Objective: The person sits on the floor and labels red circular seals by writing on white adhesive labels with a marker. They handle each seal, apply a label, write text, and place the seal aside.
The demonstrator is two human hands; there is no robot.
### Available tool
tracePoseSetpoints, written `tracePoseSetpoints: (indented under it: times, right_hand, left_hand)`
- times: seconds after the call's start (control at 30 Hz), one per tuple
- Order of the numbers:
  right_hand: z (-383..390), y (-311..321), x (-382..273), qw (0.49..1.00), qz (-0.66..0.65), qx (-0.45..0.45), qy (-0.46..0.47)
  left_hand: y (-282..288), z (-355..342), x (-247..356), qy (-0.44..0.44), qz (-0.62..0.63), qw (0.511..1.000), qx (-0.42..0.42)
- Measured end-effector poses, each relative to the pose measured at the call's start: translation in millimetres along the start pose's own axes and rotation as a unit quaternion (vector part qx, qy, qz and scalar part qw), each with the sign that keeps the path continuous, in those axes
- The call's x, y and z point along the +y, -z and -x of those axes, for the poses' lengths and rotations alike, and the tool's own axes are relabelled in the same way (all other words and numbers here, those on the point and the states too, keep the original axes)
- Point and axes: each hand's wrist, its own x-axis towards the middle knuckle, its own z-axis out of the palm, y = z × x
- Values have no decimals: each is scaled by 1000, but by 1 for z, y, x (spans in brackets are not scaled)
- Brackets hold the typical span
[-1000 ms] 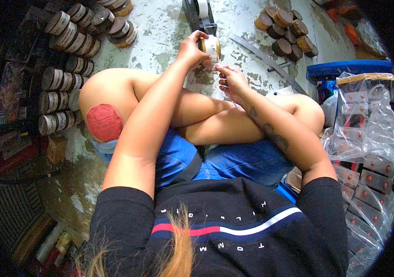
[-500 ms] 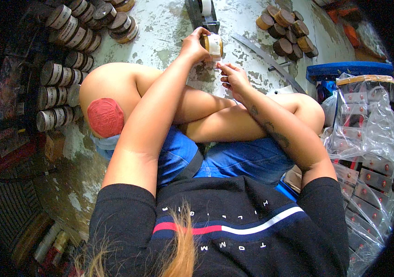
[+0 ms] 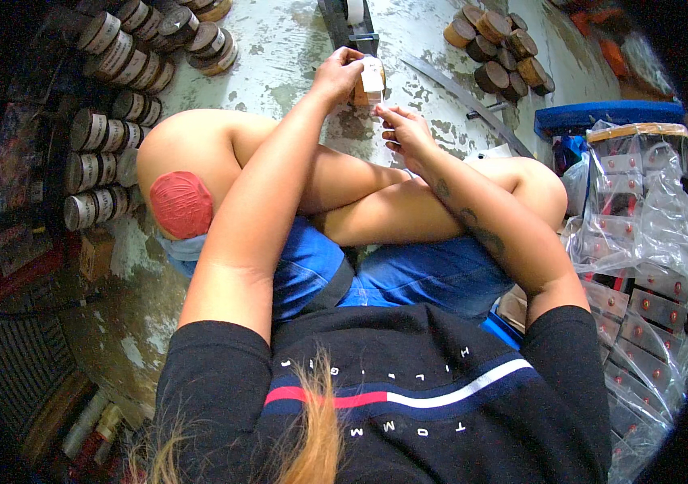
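Beyond my crossed legs, my left hand (image 3: 337, 78) is closed on the left side of a small round brown container (image 3: 372, 74) with a white label facing up. Just below it, the thumb and fingers of my right hand (image 3: 406, 133) pinch a thin clear strip (image 3: 377, 103) that looks like tape, hanging at the container's near edge. A black tape dispenser (image 3: 347, 31) with a whitish roll stands directly behind the container. A red round pad (image 3: 181, 205) lies on my left knee.
Stacks of labelled round containers (image 3: 100, 131) line the left. Several unlabelled brown ones (image 3: 492, 74) are piled at the far right, near a long metal strip (image 3: 461, 97). Clear plastic bags of small flat packs (image 3: 642, 274) and a blue-edged piece (image 3: 606, 119) stand at the right.
The container has tilted in my left hand, so its label now faces up more. My right hand stays close under it, pinching the strip.
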Motion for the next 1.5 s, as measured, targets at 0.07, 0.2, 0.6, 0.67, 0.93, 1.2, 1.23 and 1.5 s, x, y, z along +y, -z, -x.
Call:
tracePoseSetpoints:
  times: [0.07,0.2,0.6,0.67,0.93,1.2,1.23,1.5]
  right_hand:
    - [-3,1,2,1000,14,-2,-4]
    - [-14,2,8,999,45,1,-23]
    - [-68,3,28,981,182,67,25]
    - [-75,1,31,980,178,70,62]
    - [-78,19,8,914,398,47,65]
    - [-81,22,-23,649,674,41,349]
    - [-83,21,-22,663,673,42,325]
    - [-100,38,-38,804,575,-54,144]
  left_hand:
    - [-1,-1,-3,-3,-15,1000,2]
    - [-2,3,-5,-61,-70,995,25]
    - [1,2,-3,-42,-86,995,25]
    - [3,3,-1,-50,-99,993,27]
    - [2,19,16,-111,-309,944,43]
    - [0,19,12,-109,-338,934,33]
    - [-1,20,11,-108,-335,936,30]
    - [-15,21,-3,-132,-329,931,91]
